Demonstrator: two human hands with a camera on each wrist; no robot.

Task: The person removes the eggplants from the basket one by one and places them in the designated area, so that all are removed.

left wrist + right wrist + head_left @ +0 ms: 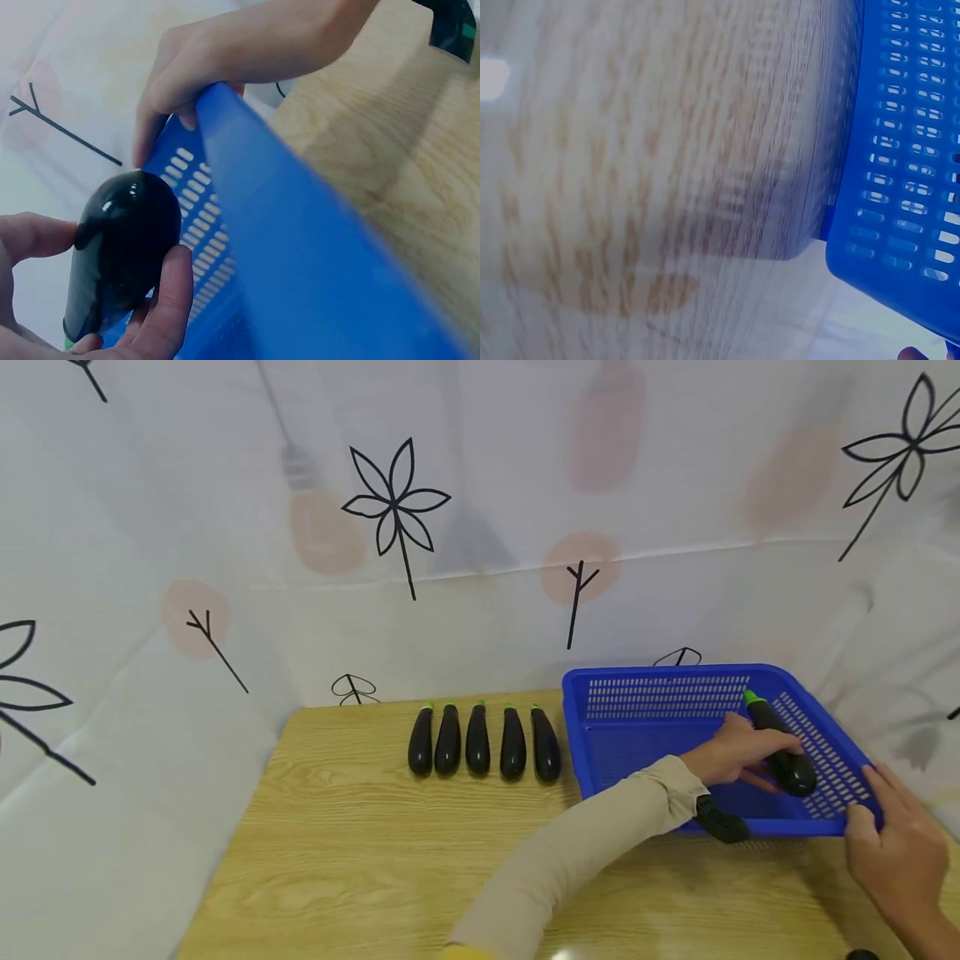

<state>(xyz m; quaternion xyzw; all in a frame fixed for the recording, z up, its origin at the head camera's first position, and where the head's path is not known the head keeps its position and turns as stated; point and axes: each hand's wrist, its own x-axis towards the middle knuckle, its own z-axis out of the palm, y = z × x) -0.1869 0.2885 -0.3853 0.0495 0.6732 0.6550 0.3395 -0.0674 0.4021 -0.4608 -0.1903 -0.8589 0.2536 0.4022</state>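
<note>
My left hand [738, 750] grips a dark eggplant [795, 772] with a green stem end, over the right part of a blue plastic basket [675, 827]. In the left wrist view, the thumb and fingers of the left hand [161, 322] hold the rounded end of this eggplant [127, 240]. My right hand [900, 843] grips the basket's front right corner, fingers over the rim. In the right wrist view, the slotted wall of the basket [900, 150] shows, with only a bit of fingertip at the bottom edge.
Several more eggplants [477, 743] lie in a row on the wooden table [337, 852], left of the basket. A white cloth [480, 627] with flower drawings hangs behind the table. A small dark object [862, 954] shows at the bottom right edge.
</note>
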